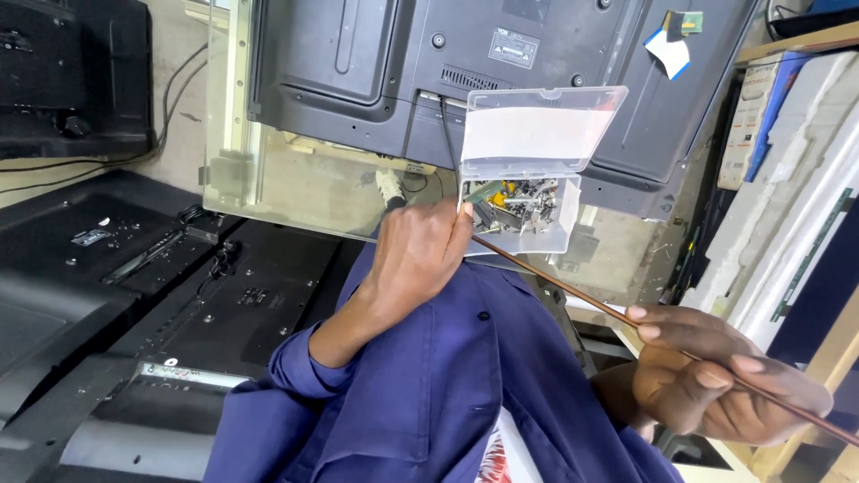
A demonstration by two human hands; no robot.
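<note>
My left hand (414, 255) grips the left side of a small clear plastic box (564, 237) with its lid flipped up. Inside lie several screws and small metal parts (523, 204). My right hand (716, 376), at the lower right, pinches a long thin brown rod (573, 288). The rod runs up and left, and its tip reaches into the box among the screws. A blue sleeve covers my left forearm.
Dark television back panels (358, 63) fill the top of the view, and more lie at the left (134, 268). A clear sheet (268, 179) leans behind the box. White foam packing (796, 206) and cardboard boxes stand at the right.
</note>
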